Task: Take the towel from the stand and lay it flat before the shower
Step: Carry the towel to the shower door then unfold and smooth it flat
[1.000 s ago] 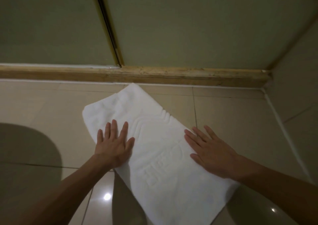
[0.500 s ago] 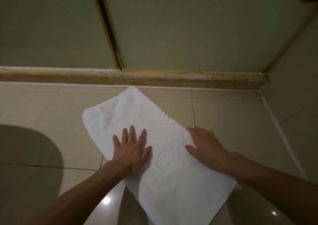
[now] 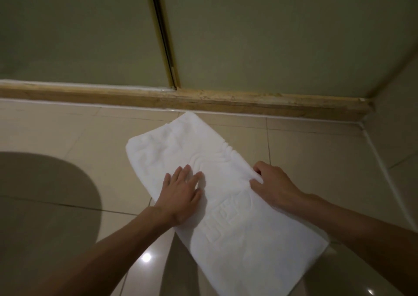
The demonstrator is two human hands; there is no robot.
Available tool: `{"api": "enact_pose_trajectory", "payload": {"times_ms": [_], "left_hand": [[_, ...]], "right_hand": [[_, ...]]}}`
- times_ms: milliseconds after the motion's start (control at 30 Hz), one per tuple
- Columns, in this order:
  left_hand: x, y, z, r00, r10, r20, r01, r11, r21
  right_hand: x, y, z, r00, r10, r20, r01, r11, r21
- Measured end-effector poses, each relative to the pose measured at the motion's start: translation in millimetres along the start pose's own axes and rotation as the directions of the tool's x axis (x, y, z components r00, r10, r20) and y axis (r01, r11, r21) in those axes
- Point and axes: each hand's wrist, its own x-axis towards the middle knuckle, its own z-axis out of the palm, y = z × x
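White towel (image 3: 226, 216) lies spread on the glossy beige tile floor (image 3: 67, 137). It sits diagonally, with its far corner just beside the brown threshold (image 3: 90, 94) under the shower's glass panels (image 3: 271, 35). Your left grip (image 3: 181, 196) is flat and open, fingers spread, pressing down on the towel near its left edge and holding nothing. Your right grip (image 3: 278, 187) curls over the towel's right edge, thumb on top, pinching the cloth there. An embossed pattern shows in the towel between your hands.
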Motion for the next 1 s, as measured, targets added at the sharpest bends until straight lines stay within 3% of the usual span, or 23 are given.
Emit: {"api": "enact_pose_trajectory", "payload": {"times_ms": [67,133,267,400,500,600,667,833,1000], "left_hand": [[1.9,10.0,-8.2,0.989,-0.020,-0.144,0.006,0.995,-0.095],[4.9,25.0,-19.9,0.970,-0.124,-0.207,0.059,0.954,-0.295],[14.8,58.2,-41.6,0.942,-0.334,-0.005,0.220,0.630,-0.745],[18.8,70.7,-47.4,0.899,-0.413,0.143,0.321,0.402,-0.857],[16.9,65.2,-46.1,0.866,-0.462,0.193,0.363,0.314,-0.877],[13.8,55.3,-40.7,0.810,-0.533,0.244,0.414,0.225,-0.882],[12.1,48.9,-36.3,0.769,-0.578,0.275,0.453,0.189,-0.871],[7.0,30.6,-29.1,0.622,-0.740,0.255,0.519,0.146,-0.842],[-0.1,5.4,-24.3,0.590,-0.803,0.090,0.537,0.307,-0.786]], "right_hand": [[-5.3,-8.4,-3.7,0.999,-0.052,-0.011,0.052,0.999,0.001],[-11.9,-20.0,-5.1,0.994,-0.104,-0.033,0.105,0.994,0.011],[-27.0,-42.9,-1.2,0.976,-0.216,-0.040,0.218,0.974,0.067],[-35.1,-61.6,5.8,0.960,-0.281,-0.023,0.281,0.956,0.086],[-39.8,-65.6,9.8,0.951,-0.310,0.019,0.305,0.945,0.116],[-45.9,-61.2,14.3,0.972,-0.230,0.046,0.214,0.949,0.232],[-43.9,-51.7,17.9,0.990,-0.140,0.007,0.134,0.963,0.234],[-34.0,-16.5,16.6,1.000,0.024,0.000,-0.024,1.000,-0.020],[-42.2,-1.2,20.7,0.994,0.037,0.100,-0.011,0.968,-0.249]]}}
